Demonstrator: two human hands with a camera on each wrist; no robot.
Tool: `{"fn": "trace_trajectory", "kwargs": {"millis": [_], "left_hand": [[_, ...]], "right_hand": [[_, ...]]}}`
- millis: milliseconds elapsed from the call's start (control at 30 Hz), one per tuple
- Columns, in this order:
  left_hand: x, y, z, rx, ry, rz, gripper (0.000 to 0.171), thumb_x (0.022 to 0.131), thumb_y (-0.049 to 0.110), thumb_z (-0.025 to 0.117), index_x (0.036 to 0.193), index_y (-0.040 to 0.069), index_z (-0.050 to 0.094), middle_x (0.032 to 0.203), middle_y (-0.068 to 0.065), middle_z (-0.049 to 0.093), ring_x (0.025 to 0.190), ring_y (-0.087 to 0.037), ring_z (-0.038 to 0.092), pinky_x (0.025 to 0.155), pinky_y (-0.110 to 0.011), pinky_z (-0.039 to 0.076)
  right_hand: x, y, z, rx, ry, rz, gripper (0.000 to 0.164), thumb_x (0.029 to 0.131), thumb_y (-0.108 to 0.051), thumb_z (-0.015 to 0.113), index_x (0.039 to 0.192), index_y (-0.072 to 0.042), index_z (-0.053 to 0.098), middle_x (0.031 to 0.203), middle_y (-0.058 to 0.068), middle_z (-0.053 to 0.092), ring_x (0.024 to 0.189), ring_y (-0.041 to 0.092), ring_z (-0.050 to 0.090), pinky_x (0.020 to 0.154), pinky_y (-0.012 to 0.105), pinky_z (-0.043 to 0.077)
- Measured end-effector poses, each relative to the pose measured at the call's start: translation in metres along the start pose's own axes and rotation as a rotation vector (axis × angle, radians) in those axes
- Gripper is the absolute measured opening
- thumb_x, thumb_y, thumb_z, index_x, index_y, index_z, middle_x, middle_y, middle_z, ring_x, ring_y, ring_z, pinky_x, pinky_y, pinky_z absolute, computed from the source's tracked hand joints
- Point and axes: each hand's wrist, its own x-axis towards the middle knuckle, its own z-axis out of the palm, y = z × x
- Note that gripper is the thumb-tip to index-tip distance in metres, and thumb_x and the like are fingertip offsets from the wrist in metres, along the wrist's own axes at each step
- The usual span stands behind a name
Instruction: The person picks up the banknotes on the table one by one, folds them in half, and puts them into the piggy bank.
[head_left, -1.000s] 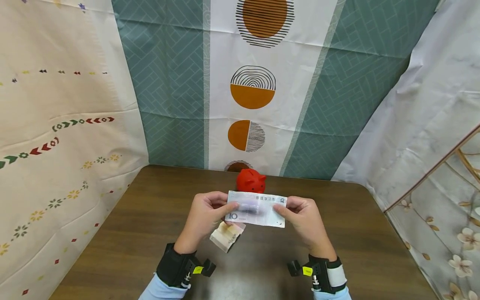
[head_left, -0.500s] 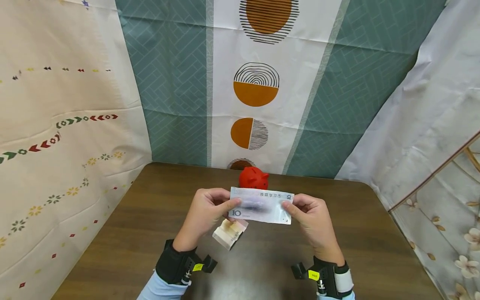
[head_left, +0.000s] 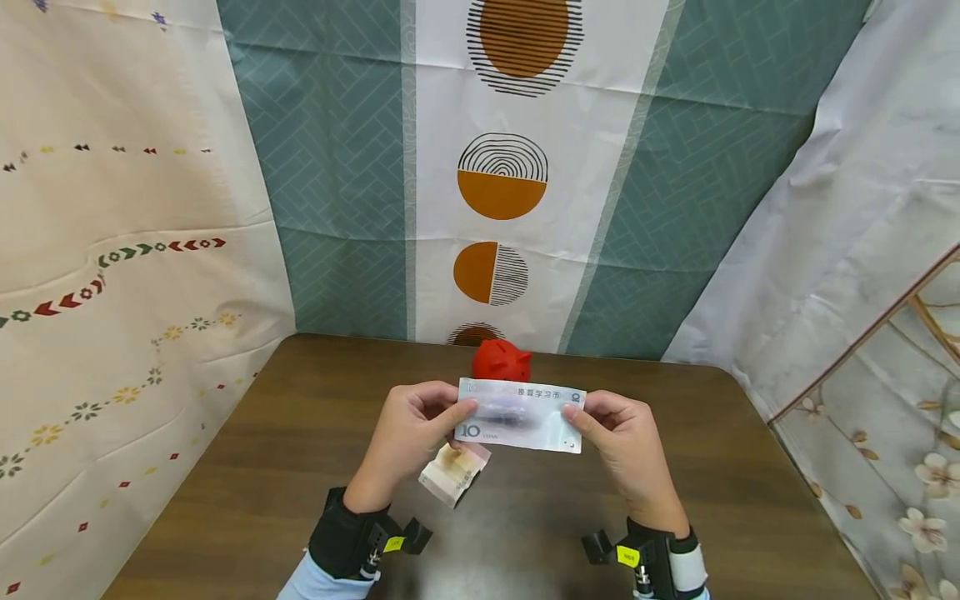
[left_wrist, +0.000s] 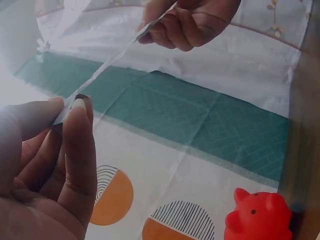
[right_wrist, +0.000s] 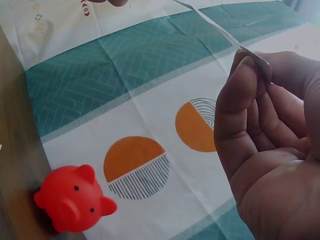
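A pale blue-white play banknote [head_left: 519,415] marked 10 is stretched flat between both hands above the table. My left hand [head_left: 414,437] pinches its left end between thumb and fingers. At the other end, my right hand [head_left: 624,446] pinches the edge the same way. Both wrist views show the note edge-on as a thin strip [left_wrist: 107,65]. Below the left hand, a folded yellowish-pink note [head_left: 454,473] lies on the table, partly covered by that hand. Just behind the held note stands a red piggy bank [head_left: 501,360], its lower part hidden in the head view.
The brown wooden table [head_left: 720,500] ends at a back edge close behind the piggy bank. A green and white patterned cloth [head_left: 345,167] hangs there. Pale cloths hang on the left [head_left: 135,350] and right [head_left: 825,275]. Each wrist wears a black strap with a camera.
The right hand has shifted slightly right relative to the left, and the note's right end has moved with it. Both hands keep their pinch. The head view sways a little.
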Motion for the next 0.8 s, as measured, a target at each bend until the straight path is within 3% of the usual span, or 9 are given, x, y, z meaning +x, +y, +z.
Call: {"fn": "trace_trajectory", "kwargs": {"millis": [367,567,700,800], "left_hand": [[0.0009,-0.0029,0.0012,-0.01,0.004,0.07,0.01,0.093,0.017,0.077,0.093,0.008,0.078,0.08,-0.01,0.07,0.058,-0.019,0.059,0.054,-0.026,0.055],[0.0031,-0.0045,0.0014,0.035,0.036,0.148,0.006,0.092,0.016,0.078,0.09,0.01,0.079,0.07,-0.004,0.055,0.063,-0.014,0.049,0.053,-0.024,0.041],[0.0018,-0.0042,0.001,-0.028,0.01,0.103,0.007,0.094,0.013,0.075,0.093,0.006,0.077,0.061,-0.005,0.051,0.052,-0.012,0.046,0.046,-0.022,0.039],[0.0011,-0.0043,0.0009,-0.093,-0.024,0.084,0.01,0.096,0.011,0.072,0.096,0.001,0.074,0.06,-0.011,0.06,0.047,-0.015,0.053,0.044,-0.025,0.047]], "right_hand": [[0.0006,0.0023,-0.0036,0.076,-0.03,-0.047,0.013,0.094,-0.003,0.072,0.099,0.009,0.074,0.083,-0.003,0.069,0.07,0.017,0.059,0.058,0.023,0.05],[0.0002,0.0046,-0.0063,0.13,-0.038,-0.063,0.01,0.094,-0.001,0.07,0.096,0.008,0.074,0.075,0.0,0.058,0.061,0.018,0.05,0.049,0.027,0.041],[0.0001,0.0055,-0.0074,0.168,-0.076,-0.058,0.007,0.095,-0.001,0.069,0.092,0.0,0.076,0.063,-0.002,0.057,0.05,0.014,0.047,0.042,0.026,0.039],[0.001,0.0067,-0.0077,0.225,-0.134,-0.073,0.009,0.097,0.0,0.066,0.094,-0.002,0.074,0.059,-0.002,0.061,0.047,0.012,0.053,0.042,0.023,0.045]]}}
